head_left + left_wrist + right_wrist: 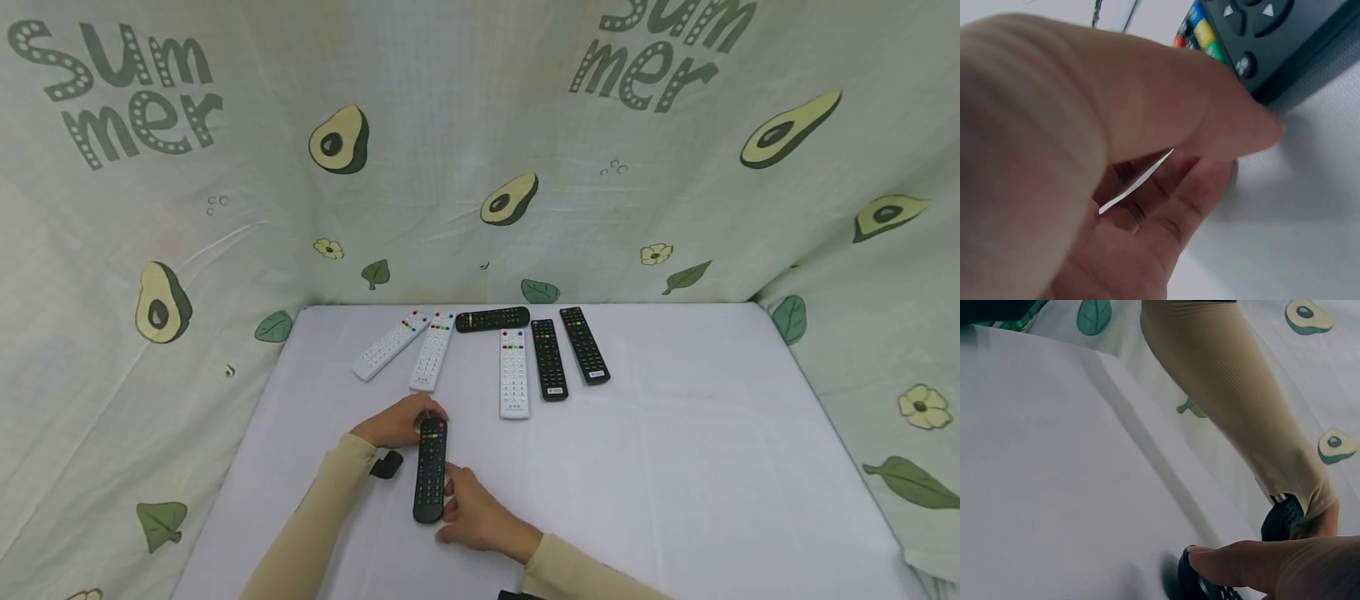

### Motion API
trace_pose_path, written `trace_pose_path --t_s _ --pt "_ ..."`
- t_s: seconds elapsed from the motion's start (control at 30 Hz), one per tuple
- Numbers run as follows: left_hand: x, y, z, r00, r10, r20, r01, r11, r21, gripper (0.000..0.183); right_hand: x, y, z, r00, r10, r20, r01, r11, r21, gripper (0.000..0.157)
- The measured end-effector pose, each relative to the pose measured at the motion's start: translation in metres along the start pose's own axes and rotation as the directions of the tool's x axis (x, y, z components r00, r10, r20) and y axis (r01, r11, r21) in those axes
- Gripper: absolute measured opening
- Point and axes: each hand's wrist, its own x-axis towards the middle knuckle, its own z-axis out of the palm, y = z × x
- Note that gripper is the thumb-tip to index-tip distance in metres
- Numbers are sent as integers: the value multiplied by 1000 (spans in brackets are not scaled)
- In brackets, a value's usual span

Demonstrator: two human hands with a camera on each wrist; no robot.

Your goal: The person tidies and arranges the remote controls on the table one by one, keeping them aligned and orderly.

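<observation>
- Far left: two white remotes (pixel 392 346), just beyond the left hand.
- Left hand (pixel 397 421): pinches the far end of the held black remote (pixel 431 475).
- Held black remote: left of centre, near part of the white table (pixel 690 467), keys up; can't tell if it's clear of the surface. Probably light, stiff plastic, a bit slick, fairly knock-tolerant. Best hold: long edges, mid-body, off the keys.
- Right hand (pixel 480 512): grips its near end from the right, thumb on it; fingers underneath hidden.
- Far side, going right: crosswise black remote (pixel 492 319), third white remote (pixel 513 375), two slanted black remotes (pixel 550 360).
</observation>
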Motion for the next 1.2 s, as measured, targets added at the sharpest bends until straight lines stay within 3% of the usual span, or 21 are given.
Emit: trace_pose_path --t_s 0.13,0.23,0.37,0.63,0.87,1.03,1.2 --pt "0 3 2 1000 -12 -5 12 1000 5 45 12 31 4 1000 -17 -4 17 1000 4 108" --pt "0 3 1 1000 -1 -8 1 1000 20 46 9 23 4 1000 -4 -30 4 1000 12 104" --pt "0 4 -1 1000 -5 -8 5 999 38 48 -7 -7 -6 999 26 -44 -26 1000 -11 97" --pt "4 12 -12 998 19 -57 -15 998 63 47 -20 -9 -36 997 16 -72 -19 999 -35 88" --pt "20 28 -17 994 38 -106 -36 999 27 39 -34 -11 -70 992 -14 -127 8 999 -48 75" --pt "36 42 -18 987 86 -137 -85 996 9 36 -42 -9 -94 975 -13 -223 2 999 -49 68" --pt "56 58 -19 986 83 -142 -84 996 1 35 -47 -7 -114 931 21 -364 -31 999 -20 60"
